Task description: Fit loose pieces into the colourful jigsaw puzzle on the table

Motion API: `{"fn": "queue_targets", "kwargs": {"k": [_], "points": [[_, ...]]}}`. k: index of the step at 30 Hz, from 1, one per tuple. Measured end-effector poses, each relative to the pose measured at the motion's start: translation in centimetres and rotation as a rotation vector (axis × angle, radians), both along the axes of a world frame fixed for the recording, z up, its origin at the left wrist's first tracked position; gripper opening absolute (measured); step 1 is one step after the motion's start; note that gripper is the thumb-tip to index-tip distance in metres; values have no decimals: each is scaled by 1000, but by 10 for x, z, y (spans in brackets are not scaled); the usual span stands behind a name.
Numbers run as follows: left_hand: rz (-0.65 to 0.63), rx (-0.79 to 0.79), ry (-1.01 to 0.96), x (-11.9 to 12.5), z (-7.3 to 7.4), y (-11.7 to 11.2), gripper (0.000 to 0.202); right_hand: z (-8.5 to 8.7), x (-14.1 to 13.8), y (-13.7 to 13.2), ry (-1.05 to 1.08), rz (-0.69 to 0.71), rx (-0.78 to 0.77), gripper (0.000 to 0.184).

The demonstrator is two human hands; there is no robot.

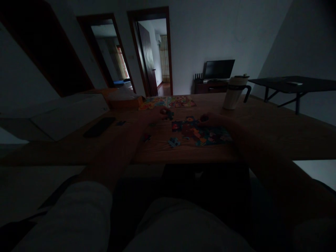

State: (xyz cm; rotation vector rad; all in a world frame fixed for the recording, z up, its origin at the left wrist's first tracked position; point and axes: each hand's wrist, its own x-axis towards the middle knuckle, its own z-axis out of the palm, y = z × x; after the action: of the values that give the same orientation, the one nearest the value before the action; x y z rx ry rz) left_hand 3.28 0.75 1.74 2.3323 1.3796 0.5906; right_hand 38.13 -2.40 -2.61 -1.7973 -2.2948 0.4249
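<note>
The room is dim, so details are faint. My left hand point(159, 113) is closed on a dark puzzle piece point(170, 115), held just above the table, left of the partly joined jigsaw puzzle point(207, 134). My right hand point(211, 119) lies over the puzzle's upper edge, its fingers curled around a dark spot. What they hold, if anything, I cannot make out. Loose around the puzzle are a light bluish puzzle piece point(174, 141), a dark and red piece point(147, 137) partly behind my left forearm, and another piece point(120, 123) farther left.
Behind my hands lies a colourful printed sheet point(181, 102) on the wooden table point(267, 136). A lidded mug with a handle point(232, 93) stands back right. To the left are a dark flat object point(99, 127), an orange box point(126, 103) and a large white box point(70, 113).
</note>
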Motion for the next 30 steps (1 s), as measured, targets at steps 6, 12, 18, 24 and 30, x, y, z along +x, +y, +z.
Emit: {"fn": "queue_targets", "kwargs": {"k": [6, 12, 18, 24, 30], "points": [[-52, -150, -172, 49, 2, 26, 39, 1, 0, -3, -17, -8, 4, 44], [21, -52, -59, 74, -21, 32, 34, 1, -2, -3, -17, 20, -15, 44], [-63, 71, 96, 78, -47, 40, 34, 6, -5, -6, -24, 17, -10, 45], [-123, 221, 296, 78, -51, 40, 35, 7, -3, -5, -32, 20, 1, 52], [-199, 79, 176, 76, -50, 35, 33, 3, -2, -2, -32, 11, -4, 56]]}}
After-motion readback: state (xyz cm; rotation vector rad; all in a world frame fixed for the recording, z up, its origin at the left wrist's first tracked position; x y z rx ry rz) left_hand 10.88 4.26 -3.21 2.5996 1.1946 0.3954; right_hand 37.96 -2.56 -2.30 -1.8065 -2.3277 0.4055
